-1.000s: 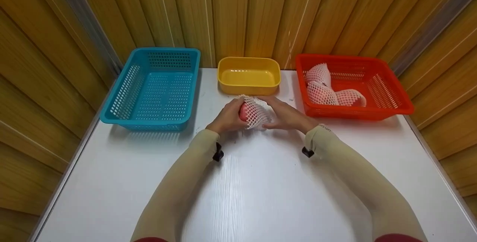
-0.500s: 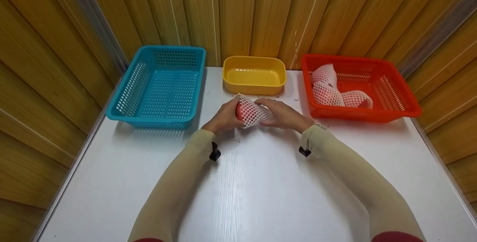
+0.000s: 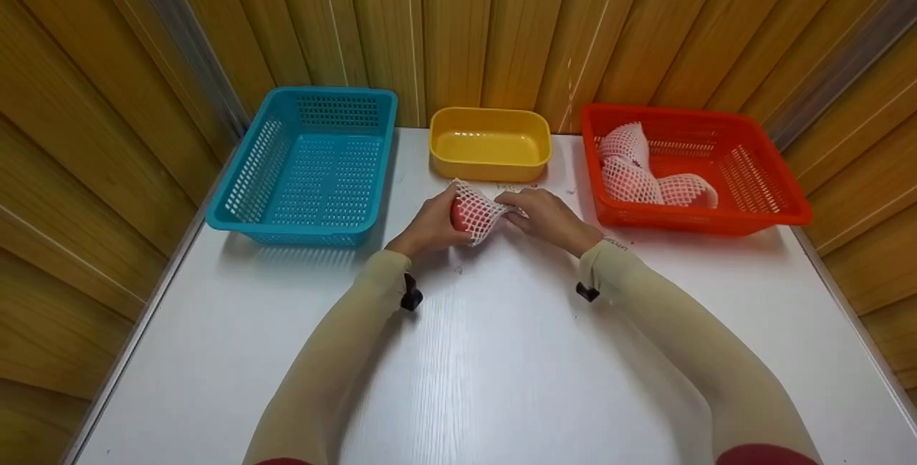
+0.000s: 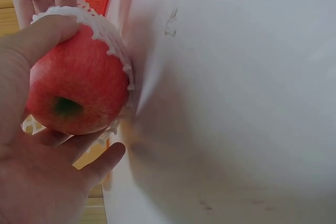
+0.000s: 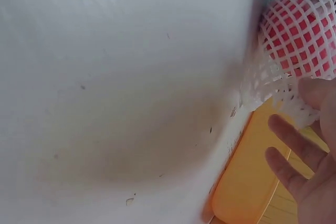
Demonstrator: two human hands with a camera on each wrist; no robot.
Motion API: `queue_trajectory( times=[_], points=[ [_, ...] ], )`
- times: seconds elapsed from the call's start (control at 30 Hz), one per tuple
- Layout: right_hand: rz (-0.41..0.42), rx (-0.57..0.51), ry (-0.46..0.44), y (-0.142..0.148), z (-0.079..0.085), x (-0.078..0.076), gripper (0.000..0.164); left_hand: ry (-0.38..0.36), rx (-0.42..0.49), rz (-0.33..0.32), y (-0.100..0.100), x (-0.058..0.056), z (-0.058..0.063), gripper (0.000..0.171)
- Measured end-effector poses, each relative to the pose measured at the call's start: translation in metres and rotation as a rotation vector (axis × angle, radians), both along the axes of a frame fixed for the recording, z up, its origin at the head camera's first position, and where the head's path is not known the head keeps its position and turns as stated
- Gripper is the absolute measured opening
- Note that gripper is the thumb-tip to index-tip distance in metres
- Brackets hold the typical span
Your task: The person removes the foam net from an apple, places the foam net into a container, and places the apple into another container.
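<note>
A red apple [image 4: 79,82] sits partly inside a white foam net sleeve [image 3: 481,208], held over the table in front of the yellow box. My left hand [image 3: 432,223] grips the apple from the left, thumb on top and fingers beneath it in the left wrist view. The apple's bare end, with a green hollow, faces that wrist. My right hand [image 3: 550,218] pinches the gathered loose end of the net between thumb and fingers, while its other fingers are spread in the right wrist view. The net [image 5: 302,35] covers the apple's far side there.
A blue basket [image 3: 326,230] stands at the left on the white table [image 3: 458,365]. The yellow box [image 3: 490,170] is at the back middle. On the right, a red basket [image 3: 759,185] holds several net-wrapped fruits [image 3: 630,177]. Wooden panels enclose the table's back and sides.
My right hand has closed in from beside the net and now pinches its loose end, drawing it narrower. The left hand still grips the apple. The head view has shifted slightly.
</note>
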State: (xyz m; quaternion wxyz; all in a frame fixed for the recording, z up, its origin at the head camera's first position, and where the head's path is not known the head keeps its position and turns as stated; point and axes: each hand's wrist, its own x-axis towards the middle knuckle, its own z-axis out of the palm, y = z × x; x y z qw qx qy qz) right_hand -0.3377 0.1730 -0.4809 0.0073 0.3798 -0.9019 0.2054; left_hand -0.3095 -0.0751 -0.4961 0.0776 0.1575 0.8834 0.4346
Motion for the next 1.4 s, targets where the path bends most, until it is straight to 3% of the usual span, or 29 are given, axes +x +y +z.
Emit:
queue_trajectory(
  times=[0.27,0.53,0.83,1.07,1.4],
  points=[
    [0.021,-0.003,0.018,0.003,0.013,-0.006,0.031,-0.015,0.053,0.047,-0.010,0.005,0.002,0.088],
    [-0.002,-0.020,0.010,0.010,0.028,-0.011,0.031,0.016,0.116,0.051,-0.031,0.011,0.001,0.078],
    [-0.040,-0.090,0.012,0.012,0.043,-0.017,0.030,0.037,0.090,0.048,-0.037,0.017,0.001,0.071],
    [-0.086,-0.124,0.003,0.011,0.051,-0.018,0.039,0.083,0.056,0.033,-0.034,0.021,0.001,0.067],
    [-0.108,-0.120,0.038,0.001,0.062,-0.025,0.049,0.054,0.013,0.089,-0.033,0.022,0.002,0.068]
  ],
)
